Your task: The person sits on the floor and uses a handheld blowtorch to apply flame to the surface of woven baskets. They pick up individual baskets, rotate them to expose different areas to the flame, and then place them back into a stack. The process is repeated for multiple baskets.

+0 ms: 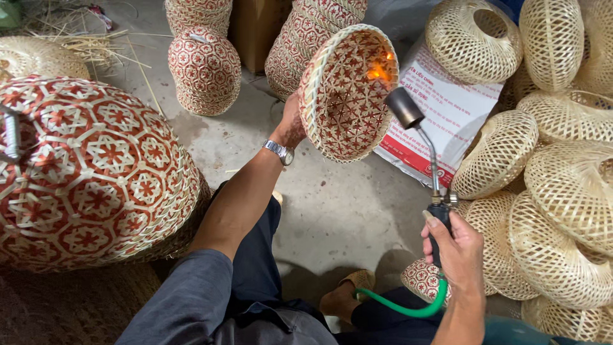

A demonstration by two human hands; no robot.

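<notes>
Large red-and-white woven basket at far left, beside left forearm, biggest item in view; one counted.

Pale unpainted baskets heaped right of right hand, about nine visible, openwork weave, touching one another.

Further red-and-white baskets: one dome standing on floor beyond left hand, stacked ones behind it at top edge, stacked column leaning just behind held piece. One small red-and-white piece on floor just left of right wrist, partly hidden.

Printed sack flat on concrete floor between held basket and pale heap: white panel, red band along lower edge, red lettering; partly covered by baskets.

Held basket, red-and-white bowl shape, raised ahead of body, tilted so opening faces camera and torch. Gripped at its left rim by left hand, fingers curled behind and hidden; wristwatch on that wrist.

Gas torch in right hand: fist closed around black handle, thumb extended up along it. Metal neck rising to dark nozzle, just right of basket rim, not touching. Orange flame visible inside basket near upper right rim. Green hose curling from handle base below right wrist.

Loose straw strips scattered on floor at upper left, well apart from both hands.
</notes>
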